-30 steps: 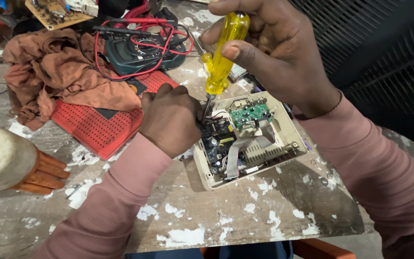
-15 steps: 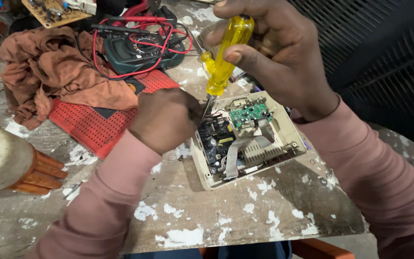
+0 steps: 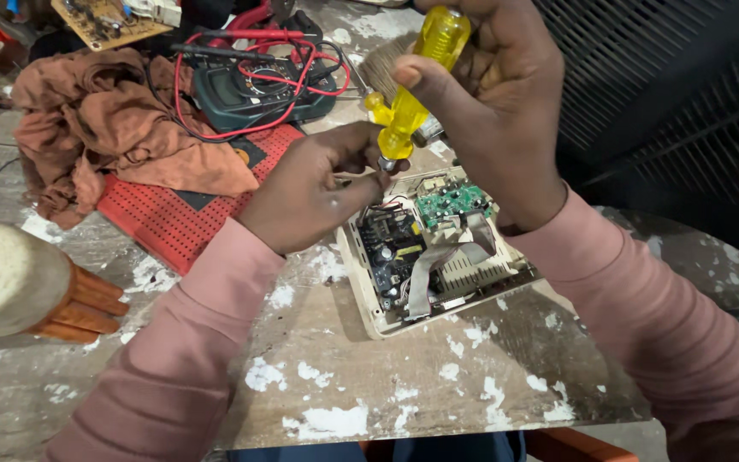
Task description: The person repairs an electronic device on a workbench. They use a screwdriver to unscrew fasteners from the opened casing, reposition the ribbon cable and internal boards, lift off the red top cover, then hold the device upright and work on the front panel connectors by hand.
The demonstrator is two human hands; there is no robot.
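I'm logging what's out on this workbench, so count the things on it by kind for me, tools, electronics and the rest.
Hand tools: 1, the yellow screwdriver in the right hand, its shaft pinched by the left hand.
Meters: 1, multimeter.
Opened devices: 1, beige case.
Loose circuit boards: 1, board.
Cloths: 1, brown rag.
Red perforated panels: 1, panel.
Total: 6

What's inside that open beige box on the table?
The open beige case holds a green circuit board, a dark board with components and a grey ribbon cable folded across them. The left hand covers its upper left corner; anything beneath the boards is hidden.
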